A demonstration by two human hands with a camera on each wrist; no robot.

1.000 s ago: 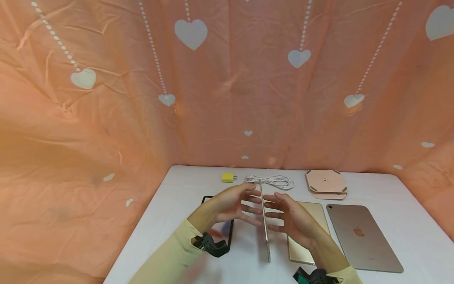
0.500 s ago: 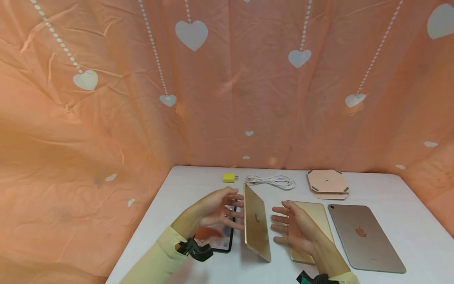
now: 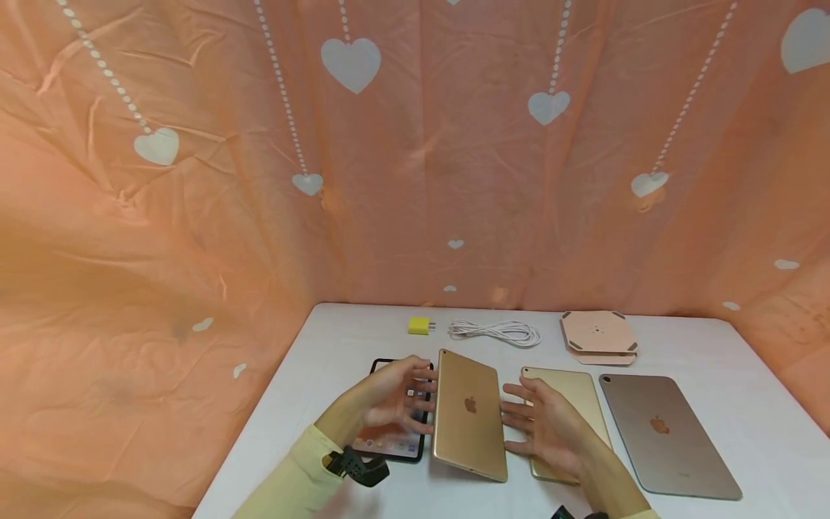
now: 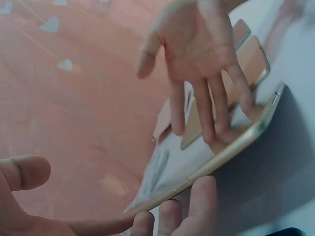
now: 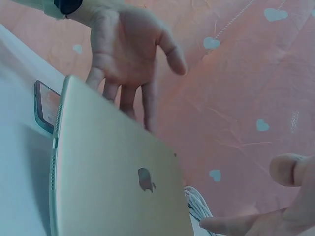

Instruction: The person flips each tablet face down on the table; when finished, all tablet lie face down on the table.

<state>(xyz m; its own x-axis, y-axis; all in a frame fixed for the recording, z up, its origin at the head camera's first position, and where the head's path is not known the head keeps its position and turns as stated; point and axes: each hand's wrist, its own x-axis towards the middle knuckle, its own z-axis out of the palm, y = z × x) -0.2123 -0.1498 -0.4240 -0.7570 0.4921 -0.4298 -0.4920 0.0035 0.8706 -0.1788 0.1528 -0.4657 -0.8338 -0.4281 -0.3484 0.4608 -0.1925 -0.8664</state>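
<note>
A gold tablet [image 3: 470, 422] with an apple logo on its back is held tilted above the white table, between both hands. My left hand [image 3: 391, 398] supports its left edge with straight fingertips, thumb apart from it. The straight fingers of my right hand [image 3: 550, 428] are at its right edge, and in the left wrist view they lie along its upper face. In the right wrist view the tablet [image 5: 113, 167] hides the left fingertips. Left of it, a black-framed tablet with a lit screen [image 3: 389, 441] lies partly under the left hand.
A second gold tablet [image 3: 570, 386] lies partly under the right hand, and a grey tablet [image 3: 668, 440] lies right of it. Along the back are a yellow charger plug [image 3: 418, 326], a coiled white cable [image 3: 496, 331] and a pink octagonal stand [image 3: 598, 333]. Orange cloth [image 3: 421, 180] hangs behind.
The gold tablet has turned from edge-on to showing its logo side, leaning back lower toward the table. The left hand has shifted left with it; the right hand has moved slightly right and down.
</note>
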